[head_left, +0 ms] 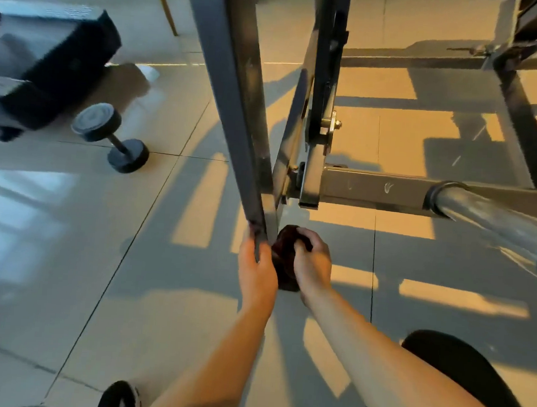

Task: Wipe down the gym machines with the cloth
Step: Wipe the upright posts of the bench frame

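Dumbbell point(111, 136) on the tiled floor point(66, 252) at 9 o'clock in the view, with a black padded block point(64, 62) at its 11 o'clock. At centre is the slanted grey bar of the gym machine point(236, 105). The left hand point(256, 266) grips the bar's lower end, fingers point(247, 249) curled round its edge. The dark, bunched cloth point(284, 258) sits at 3 o'clock of that hand, just beside the bar's foot. The right hand point(312, 263) grips the cloth, fingers closed over its top. A chrome bar point(488, 218) extends toward 3 o'clock.
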Demonstrator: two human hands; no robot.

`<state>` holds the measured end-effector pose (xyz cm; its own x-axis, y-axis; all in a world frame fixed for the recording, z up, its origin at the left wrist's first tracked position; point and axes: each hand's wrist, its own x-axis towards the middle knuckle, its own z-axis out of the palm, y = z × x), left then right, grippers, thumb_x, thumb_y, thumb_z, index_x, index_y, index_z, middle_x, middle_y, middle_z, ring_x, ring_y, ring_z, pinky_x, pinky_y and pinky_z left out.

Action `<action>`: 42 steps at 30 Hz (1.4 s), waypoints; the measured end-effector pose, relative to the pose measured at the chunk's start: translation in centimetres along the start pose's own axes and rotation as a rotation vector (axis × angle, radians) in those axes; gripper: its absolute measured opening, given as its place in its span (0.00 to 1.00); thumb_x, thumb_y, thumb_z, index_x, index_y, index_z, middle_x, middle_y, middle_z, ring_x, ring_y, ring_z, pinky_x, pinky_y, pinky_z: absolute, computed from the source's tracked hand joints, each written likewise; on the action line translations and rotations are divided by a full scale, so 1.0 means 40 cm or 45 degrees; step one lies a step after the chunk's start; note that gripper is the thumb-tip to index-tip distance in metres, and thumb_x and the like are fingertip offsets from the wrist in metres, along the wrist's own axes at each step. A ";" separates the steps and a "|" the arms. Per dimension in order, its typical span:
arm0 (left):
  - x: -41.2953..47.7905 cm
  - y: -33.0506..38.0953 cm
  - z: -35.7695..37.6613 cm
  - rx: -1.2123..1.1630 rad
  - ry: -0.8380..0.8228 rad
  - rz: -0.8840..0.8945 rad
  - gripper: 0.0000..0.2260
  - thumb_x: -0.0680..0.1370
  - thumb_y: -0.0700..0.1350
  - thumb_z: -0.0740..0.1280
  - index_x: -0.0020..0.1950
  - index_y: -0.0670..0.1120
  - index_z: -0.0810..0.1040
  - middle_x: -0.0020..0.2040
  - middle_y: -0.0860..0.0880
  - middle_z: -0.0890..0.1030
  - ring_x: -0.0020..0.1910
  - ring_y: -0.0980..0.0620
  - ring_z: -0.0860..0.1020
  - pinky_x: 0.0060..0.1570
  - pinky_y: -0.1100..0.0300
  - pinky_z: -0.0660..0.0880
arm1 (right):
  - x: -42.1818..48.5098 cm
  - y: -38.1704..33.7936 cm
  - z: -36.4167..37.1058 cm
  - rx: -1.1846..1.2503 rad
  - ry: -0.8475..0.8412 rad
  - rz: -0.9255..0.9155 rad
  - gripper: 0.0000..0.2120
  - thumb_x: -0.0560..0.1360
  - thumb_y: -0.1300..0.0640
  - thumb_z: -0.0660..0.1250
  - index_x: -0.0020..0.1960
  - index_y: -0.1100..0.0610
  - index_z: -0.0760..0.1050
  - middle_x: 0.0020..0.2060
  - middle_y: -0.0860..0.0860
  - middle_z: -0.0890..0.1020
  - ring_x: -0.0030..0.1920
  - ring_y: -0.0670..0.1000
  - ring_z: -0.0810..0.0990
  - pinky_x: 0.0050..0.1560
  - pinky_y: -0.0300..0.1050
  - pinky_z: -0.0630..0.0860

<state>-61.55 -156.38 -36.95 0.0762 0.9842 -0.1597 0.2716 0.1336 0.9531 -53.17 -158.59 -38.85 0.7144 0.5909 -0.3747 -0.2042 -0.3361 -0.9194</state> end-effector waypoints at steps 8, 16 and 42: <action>-0.019 0.088 0.003 -0.036 0.106 0.004 0.20 0.86 0.49 0.59 0.75 0.66 0.66 0.62 0.75 0.72 0.62 0.77 0.70 0.63 0.73 0.66 | 0.013 -0.111 0.043 0.094 -0.290 -0.144 0.19 0.77 0.49 0.61 0.67 0.41 0.76 0.63 0.45 0.81 0.64 0.49 0.78 0.67 0.54 0.75; -0.008 0.146 -0.021 -0.077 0.138 0.049 0.18 0.86 0.49 0.59 0.76 0.59 0.69 0.72 0.61 0.73 0.71 0.63 0.70 0.74 0.60 0.66 | 0.018 -0.238 0.053 0.257 -0.310 -0.158 0.18 0.79 0.58 0.65 0.67 0.47 0.79 0.58 0.44 0.82 0.61 0.50 0.81 0.64 0.53 0.78; 0.041 0.262 -0.078 0.085 -0.036 0.299 0.19 0.86 0.50 0.56 0.78 0.62 0.66 0.74 0.63 0.70 0.74 0.64 0.66 0.63 0.75 0.61 | -0.045 -0.381 0.016 0.265 -0.366 -0.234 0.17 0.79 0.62 0.65 0.56 0.41 0.83 0.55 0.48 0.84 0.57 0.51 0.82 0.59 0.50 0.80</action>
<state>-61.55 -152.99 -26.40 0.1712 0.9836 0.0560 0.3060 -0.1071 0.9460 -51.78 -154.05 -24.25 0.5411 0.8187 -0.1925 -0.2428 -0.0670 -0.9678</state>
